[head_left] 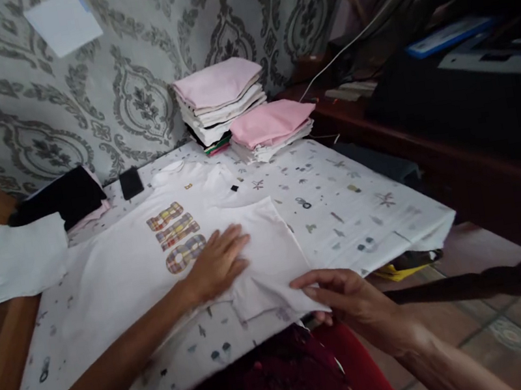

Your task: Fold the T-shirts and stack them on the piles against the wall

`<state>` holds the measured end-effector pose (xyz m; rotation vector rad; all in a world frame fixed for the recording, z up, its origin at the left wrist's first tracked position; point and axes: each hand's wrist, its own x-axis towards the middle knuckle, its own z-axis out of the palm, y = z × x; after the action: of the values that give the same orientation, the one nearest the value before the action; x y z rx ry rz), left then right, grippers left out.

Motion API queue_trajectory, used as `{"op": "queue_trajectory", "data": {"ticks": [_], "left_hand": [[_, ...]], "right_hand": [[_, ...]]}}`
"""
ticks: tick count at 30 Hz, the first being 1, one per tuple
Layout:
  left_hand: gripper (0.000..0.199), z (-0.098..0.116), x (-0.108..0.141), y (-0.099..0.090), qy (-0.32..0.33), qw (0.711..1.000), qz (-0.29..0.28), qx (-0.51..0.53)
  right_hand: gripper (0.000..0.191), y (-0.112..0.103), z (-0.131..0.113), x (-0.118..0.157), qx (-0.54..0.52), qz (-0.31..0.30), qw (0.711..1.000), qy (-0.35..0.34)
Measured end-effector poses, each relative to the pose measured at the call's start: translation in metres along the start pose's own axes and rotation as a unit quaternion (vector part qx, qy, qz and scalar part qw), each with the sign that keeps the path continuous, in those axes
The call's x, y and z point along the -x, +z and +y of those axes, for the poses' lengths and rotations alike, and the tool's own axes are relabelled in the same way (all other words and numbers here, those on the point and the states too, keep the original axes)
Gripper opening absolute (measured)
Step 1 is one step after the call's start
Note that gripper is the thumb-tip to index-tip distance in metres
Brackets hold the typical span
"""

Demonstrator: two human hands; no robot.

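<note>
A white T-shirt (119,270) with plaid letters on its chest lies spread over the patterned table cover, its collar toward the wall. My left hand (219,261) rests flat on the shirt beside the letters, fingers stretched out. At the near edge of the table, my right hand (350,293) pinches the corner of the shirt's sleeve between thumb and fingers. A small black tag or square (234,188) sits near the collar.
Two stacks of folded clothes, one taller (220,96) and one lower (273,123), both pink on top, stand by the wall. A black phone (131,183), black folded cloth (63,198) and white cloth (26,258) lie left. A dark wooden desk (434,167) borders the right.
</note>
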<state>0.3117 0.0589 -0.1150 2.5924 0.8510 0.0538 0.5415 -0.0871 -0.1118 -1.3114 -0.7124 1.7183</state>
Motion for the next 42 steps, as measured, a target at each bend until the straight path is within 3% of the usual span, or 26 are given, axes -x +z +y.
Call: {"op": "queue_trajectory", "data": {"ticks": [4,8,10,12,15,18,22,25,29,33,35,38,42], "left_hand": [[0.061,0.030,0.012,0.013,0.081,0.995,-0.030,0.045],[0.065,0.054,0.029,0.008,0.136,0.979,-0.061,0.138],[0.064,0.056,0.039,-0.002,0.152,0.970,-0.070,0.176],[0.062,0.049,0.049,-0.012,0.138,0.972,-0.047,0.183],[0.062,0.020,0.062,-0.025,0.029,0.988,0.040,0.144],[0.063,-0.024,0.073,-0.029,-0.105,0.983,0.122,0.088],[0.064,-0.091,0.096,-0.028,-0.228,0.963,0.140,0.017],[0.060,-0.143,0.123,-0.036,-0.323,0.934,0.143,-0.055],[0.055,-0.205,0.167,-0.060,-0.431,0.880,0.174,-0.098],[0.050,-0.248,0.197,-0.083,-0.468,0.860,0.183,-0.091],[0.048,-0.264,0.205,-0.092,-0.472,0.859,0.180,-0.087],[0.047,-0.283,0.210,-0.106,-0.483,0.854,0.177,-0.081],[0.034,-0.302,0.209,-0.125,-0.496,0.849,0.171,-0.063]], "right_hand": [[0.050,0.001,0.001,0.008,-0.032,0.063,0.997,0.000],[0.057,-0.014,0.008,0.011,0.167,0.080,0.981,-0.053],[0.058,-0.026,0.006,0.008,0.314,0.100,0.937,-0.116],[0.056,-0.031,-0.003,-0.002,0.429,0.134,0.874,-0.187],[0.051,-0.011,-0.025,-0.033,0.510,0.138,0.801,-0.283],[0.042,0.037,-0.041,-0.076,0.540,0.038,0.760,-0.360],[0.041,0.103,-0.032,-0.128,0.581,-0.110,0.681,-0.431],[0.045,0.128,-0.015,-0.149,0.609,-0.169,0.631,-0.450],[0.043,0.133,-0.003,-0.154,0.631,-0.183,0.599,-0.459],[0.043,0.147,-0.007,-0.146,0.643,-0.223,0.582,-0.444],[0.043,0.173,-0.008,-0.139,0.644,-0.279,0.558,-0.443],[0.045,0.230,0.001,-0.126,0.627,-0.384,0.500,-0.458],[0.018,0.295,0.028,-0.112,0.615,-0.441,0.420,-0.501]]}}
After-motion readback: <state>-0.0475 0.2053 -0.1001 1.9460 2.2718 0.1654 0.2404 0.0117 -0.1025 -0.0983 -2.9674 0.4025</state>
